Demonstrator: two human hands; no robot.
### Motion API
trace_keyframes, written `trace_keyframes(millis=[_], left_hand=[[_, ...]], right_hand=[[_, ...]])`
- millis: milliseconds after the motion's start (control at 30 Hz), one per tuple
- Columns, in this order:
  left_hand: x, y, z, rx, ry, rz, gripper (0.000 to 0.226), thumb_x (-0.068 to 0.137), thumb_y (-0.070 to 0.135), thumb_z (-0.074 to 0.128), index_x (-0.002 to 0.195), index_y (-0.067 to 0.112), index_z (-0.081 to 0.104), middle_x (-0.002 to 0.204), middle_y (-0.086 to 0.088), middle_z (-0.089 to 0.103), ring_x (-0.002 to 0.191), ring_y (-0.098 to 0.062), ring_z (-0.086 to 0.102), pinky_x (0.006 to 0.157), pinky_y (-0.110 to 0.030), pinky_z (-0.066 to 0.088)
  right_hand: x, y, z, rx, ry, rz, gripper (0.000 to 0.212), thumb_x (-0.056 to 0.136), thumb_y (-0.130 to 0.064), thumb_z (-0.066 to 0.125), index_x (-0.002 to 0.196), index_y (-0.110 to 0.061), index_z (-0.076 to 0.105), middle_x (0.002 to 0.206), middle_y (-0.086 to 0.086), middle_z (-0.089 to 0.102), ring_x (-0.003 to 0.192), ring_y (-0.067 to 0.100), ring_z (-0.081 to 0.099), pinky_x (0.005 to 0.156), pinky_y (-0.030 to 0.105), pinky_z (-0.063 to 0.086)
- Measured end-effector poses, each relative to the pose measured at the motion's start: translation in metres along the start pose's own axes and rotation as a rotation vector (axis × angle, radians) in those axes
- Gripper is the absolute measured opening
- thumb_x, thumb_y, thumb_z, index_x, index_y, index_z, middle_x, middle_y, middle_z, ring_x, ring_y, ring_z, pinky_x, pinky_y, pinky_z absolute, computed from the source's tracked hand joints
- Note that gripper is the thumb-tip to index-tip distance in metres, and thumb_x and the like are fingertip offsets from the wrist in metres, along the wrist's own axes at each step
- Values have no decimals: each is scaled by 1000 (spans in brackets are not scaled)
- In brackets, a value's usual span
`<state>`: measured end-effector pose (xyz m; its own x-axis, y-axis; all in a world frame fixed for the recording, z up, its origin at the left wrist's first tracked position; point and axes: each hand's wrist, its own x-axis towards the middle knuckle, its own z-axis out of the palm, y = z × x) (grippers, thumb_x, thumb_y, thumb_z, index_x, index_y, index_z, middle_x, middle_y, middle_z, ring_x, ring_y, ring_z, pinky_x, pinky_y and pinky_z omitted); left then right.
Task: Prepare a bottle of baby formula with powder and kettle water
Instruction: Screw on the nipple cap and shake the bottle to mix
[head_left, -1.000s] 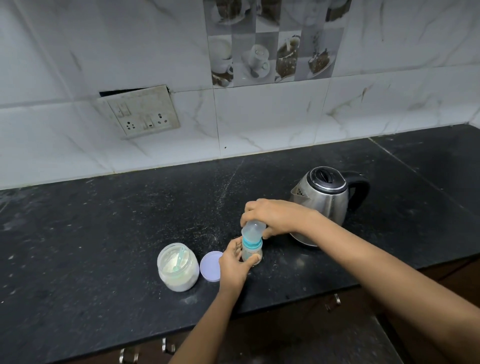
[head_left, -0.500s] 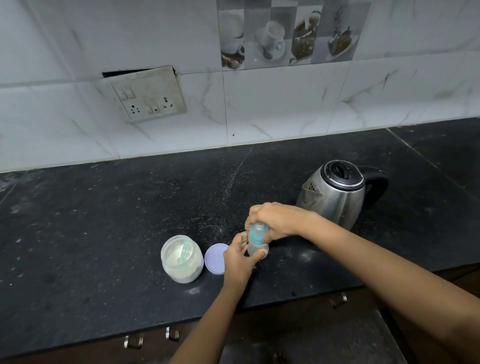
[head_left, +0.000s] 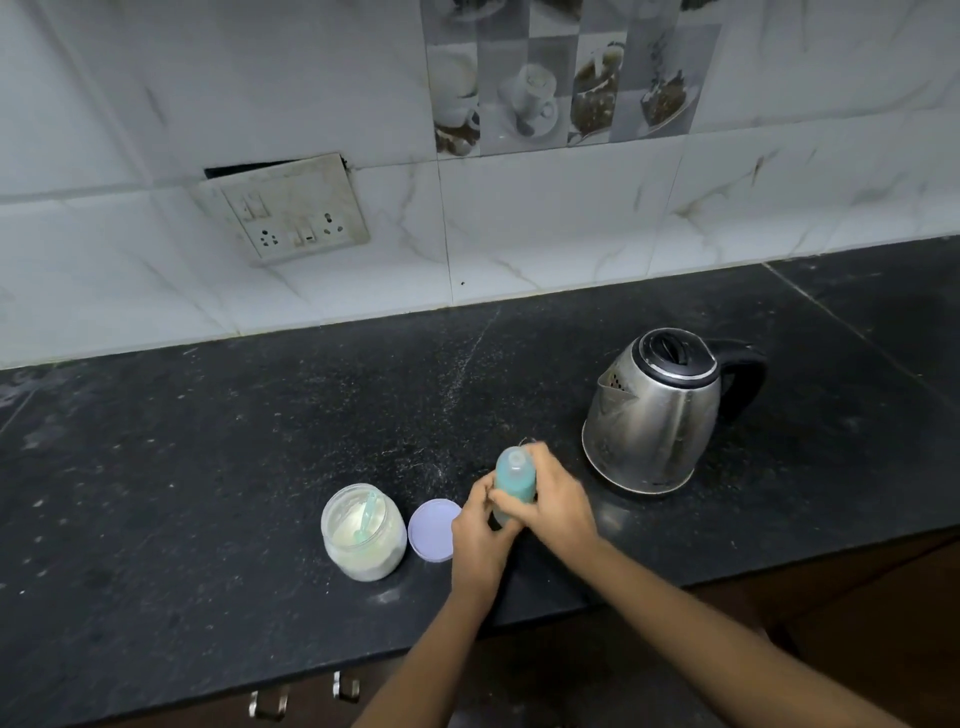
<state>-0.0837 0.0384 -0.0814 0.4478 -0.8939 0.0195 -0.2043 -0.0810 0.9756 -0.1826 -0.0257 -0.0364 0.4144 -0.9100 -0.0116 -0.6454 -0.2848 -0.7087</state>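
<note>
Teal bottle is clasped by the left hand and right hand beside the kettle.

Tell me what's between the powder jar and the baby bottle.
In the head view, a lilac lid lies flat on the counter there, then the left hand gripping the bottle.

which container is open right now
The jar: uncovered, scoop inside, its lid beside it. The kettle is shut, the bottle capped.
</note>
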Motion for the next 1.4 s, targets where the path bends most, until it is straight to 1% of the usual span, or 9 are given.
trace_keyframes(millis=[133, 233, 400, 633, 733, 833, 933, 1033, 1400], left_hand=[[-7, -7, -1, 287, -16, 76, 65, 87, 22, 67, 144, 20, 35, 141, 6, 48, 129, -6, 44, 109, -26, 34], [-16, -18, -10, 616, 88, 204, 66, 91, 36, 57, 146, 8, 31, 150, -4, 37, 142, -13, 22, 116, -26, 15], [-21, -35, -22, 949, 98, 279, 61, 90, 44, 38, 138, 5, 44, 142, -14, 48, 138, -28, 33, 116, -39, 12], [-24, -46, -25, 984, 63, 253, 59, 91, 42, 37, 133, 3, 52, 139, -15, 51, 134, -29, 41, 117, -38, 8], [-23, -46, -24, 971, 43, 279, 58, 93, 41, 37, 134, 4, 51, 141, -14, 50, 137, -26, 37, 118, -37, 6], [-22, -47, -24, 958, 30, 286, 58, 93, 41, 36, 137, 5, 49, 143, -13, 47, 138, -24, 34, 118, -37, 6], [-21, -48, -23, 969, 16, 302, 57, 94, 40, 36, 139, 6, 47, 145, -12, 45, 139, -24, 33, 118, -38, 8], [-20, -51, -23, 989, -2, 292, 56, 94, 40, 35, 140, 8, 46, 146, -10, 44, 140, -24, 32, 117, -40, 8], [-2, -47, -29, 1030, -66, 311, 56, 91, 39, 37, 131, 4, 55, 138, -13, 53, 133, -27, 44, 116, -36, 3]], right_hand=[[-1, 16, 11, 201, 17, -21, 70, 63, -57, 65, 124, -26, 52, 112, -7, 46, 105, 10, 52, 90, 30, 47], [9, 23, 6, 224, -59, -73, 69, 64, -59, 67, 119, -20, 56, 113, -6, 56, 108, 11, 52, 93, 26, 42], [16, 21, -6, 349, -128, -55, 42, 76, -37, 77, 108, -22, 55, 101, -5, 66, 94, 9, 61, 84, 20, 47], [31, 7, -25, 887, 20, 148, 24, 82, -28, 72, 102, -21, 60, 96, 10, 68, 91, 26, 65, 78, 37, 56], [40, 0, -34, 1088, 19, 274, 34, 95, -29, 57, 125, -19, 47, 104, 14, 65, 78, 28, 65, 68, 39, 56], [43, 1, -39, 1236, -70, 335, 37, 100, -34, 48, 135, -35, 34, 110, 16, 60, 77, 31, 65, 74, 47, 56], [41, 2, -42, 1246, -212, 348, 37, 101, -33, 45, 137, -31, 36, 109, 18, 58, 80, 30, 64, 74, 46, 57], [44, 2, -39, 1359, -78, 418, 38, 100, -28, 49, 135, -28, 34, 107, 16, 58, 87, 31, 64, 77, 49, 56], [46, 4, -36, 1299, -106, 454, 44, 99, -29, 50, 139, -32, 32, 113, 15, 60, 96, 33, 65, 81, 49, 56]])
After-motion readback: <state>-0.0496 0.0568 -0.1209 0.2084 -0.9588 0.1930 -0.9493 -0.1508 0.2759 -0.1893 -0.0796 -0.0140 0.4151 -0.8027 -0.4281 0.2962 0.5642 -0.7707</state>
